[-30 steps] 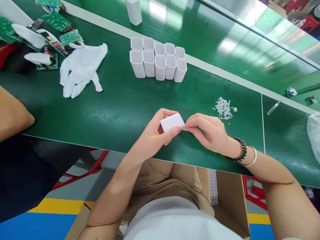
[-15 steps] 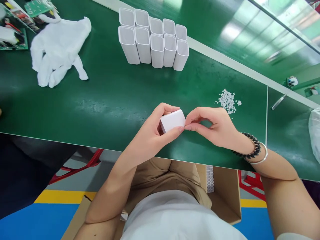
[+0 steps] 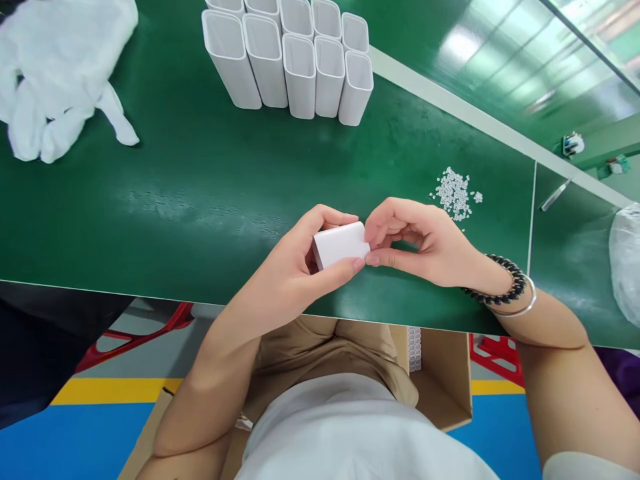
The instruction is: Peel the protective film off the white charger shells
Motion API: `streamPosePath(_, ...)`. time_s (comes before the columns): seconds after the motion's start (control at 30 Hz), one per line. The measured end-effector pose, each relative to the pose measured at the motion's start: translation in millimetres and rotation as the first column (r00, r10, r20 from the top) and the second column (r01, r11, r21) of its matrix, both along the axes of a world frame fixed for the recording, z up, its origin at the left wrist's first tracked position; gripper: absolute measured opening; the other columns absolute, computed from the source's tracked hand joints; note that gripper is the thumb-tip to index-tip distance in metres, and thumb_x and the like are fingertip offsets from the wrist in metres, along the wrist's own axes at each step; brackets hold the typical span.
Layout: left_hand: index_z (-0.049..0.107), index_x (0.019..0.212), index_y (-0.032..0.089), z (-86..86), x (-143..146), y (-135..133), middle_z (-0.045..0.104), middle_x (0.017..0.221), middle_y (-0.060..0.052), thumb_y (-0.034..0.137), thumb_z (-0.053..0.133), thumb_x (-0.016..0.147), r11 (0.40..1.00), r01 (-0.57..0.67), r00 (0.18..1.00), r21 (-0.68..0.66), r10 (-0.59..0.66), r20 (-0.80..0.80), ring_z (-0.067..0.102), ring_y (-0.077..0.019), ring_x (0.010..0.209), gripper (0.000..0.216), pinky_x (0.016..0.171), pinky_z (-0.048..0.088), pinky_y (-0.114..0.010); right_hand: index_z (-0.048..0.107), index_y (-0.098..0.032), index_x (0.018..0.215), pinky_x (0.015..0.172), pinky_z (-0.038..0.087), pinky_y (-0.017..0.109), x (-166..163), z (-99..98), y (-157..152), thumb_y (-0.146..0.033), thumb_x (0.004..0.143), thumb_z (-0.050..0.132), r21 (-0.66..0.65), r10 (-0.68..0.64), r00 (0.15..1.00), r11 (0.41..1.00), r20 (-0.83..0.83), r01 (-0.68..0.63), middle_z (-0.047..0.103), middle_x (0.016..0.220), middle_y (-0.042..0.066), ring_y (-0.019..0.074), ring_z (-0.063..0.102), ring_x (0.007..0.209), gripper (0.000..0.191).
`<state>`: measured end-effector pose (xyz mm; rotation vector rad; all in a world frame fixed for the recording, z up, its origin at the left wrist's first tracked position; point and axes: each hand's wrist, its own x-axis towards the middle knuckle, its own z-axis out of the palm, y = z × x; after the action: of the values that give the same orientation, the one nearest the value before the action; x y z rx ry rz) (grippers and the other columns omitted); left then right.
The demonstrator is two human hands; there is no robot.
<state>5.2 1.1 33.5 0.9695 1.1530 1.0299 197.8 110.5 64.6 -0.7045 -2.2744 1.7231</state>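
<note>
My left hand (image 3: pixel 295 273) is wrapped round a small white plastic shell (image 3: pixel 339 244), thumb below and fingers above, just over the near edge of the green table (image 3: pixel 175 200). My right hand (image 3: pixel 420 243) is curled against the shell's right end, fingertips pinched together where they meet it; anything tiny between them is hidden. A little heap of small white bits (image 3: pixel 454 193) lies just beyond my right hand.
Two rows of upright white shells (image 3: pixel 295 60) stand at the back centre. White cloth gloves (image 3: pixel 55 73) lie at far left. Metal tweezers (image 3: pixel 554 195) and a clear plastic bag (image 3: pixel 627 260) are at right. A cardboard box (image 3: pixel 445 373) sits below the table edge.
The view has tilted down, so everything on the table has slid up and left. My hands stay together on the shell; the right fingers have curled in closer to its end.
</note>
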Motion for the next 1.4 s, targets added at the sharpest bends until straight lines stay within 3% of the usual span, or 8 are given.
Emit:
streamPosePath(0.5,0.060,0.116,0.024,6.0,-1,2,0.057,0.090,0.002,0.038,0.074,0.089,0.991,0.070,0.997,-0.114,-0.068,0.026,0.044,-0.0076,0.066,0.033,0.052,0.036,-0.018,0.062,-0.017,0.090,0.067,0.053,0.019,4,8.2,2,-0.015,0.093,0.066,0.296,0.105,0.993,0.948,0.052,-0.116,0.072,0.082,-0.002,0.0092,0.067,0.071,0.005)
streamPosePath(0.8,0.060,0.117,0.025,6.4,-1,2,0.058,0.093,0.000,0.041,0.072,0.090,0.991,0.082,0.997,-0.103,-0.082,-0.004,0.047,-0.0098,0.070,0.034,0.054,0.040,-0.019,0.062,-0.018,0.089,0.067,0.054,0.020,4,7.0,2,-0.016,0.091,0.068,0.244,0.085,0.995,0.965,0.060,-0.097,0.072,0.083,-0.001,0.0101,0.067,0.072,0.006)
streamPosePath(1.0,0.060,0.118,0.026,3.5,1,0,0.062,0.098,-0.001,0.047,0.067,0.092,0.991,0.075,0.995,-0.107,-0.081,-0.050,0.052,-0.0131,0.076,0.034,0.059,0.043,-0.023,0.060,-0.019,0.090,0.063,0.050,0.020,2,13.5,-3,-0.012,0.090,0.064,0.336,0.089,0.984,0.932,0.157,-0.138,0.069,0.079,-0.002,0.0093,0.061,0.066,0.008)
streamPosePath(1.4,0.062,0.114,0.027,9.2,7,2,0.062,0.096,-0.002,0.044,0.064,0.093,0.983,0.105,0.978,-0.150,-0.130,-0.165,0.052,-0.0136,0.071,0.027,0.053,0.037,-0.023,0.059,-0.020,0.091,0.059,0.047,0.021,10,12.2,0,-0.011,0.091,0.061,0.337,0.140,0.966,0.918,0.215,-0.208,0.069,0.079,-0.002,0.0106,0.062,0.065,0.009)
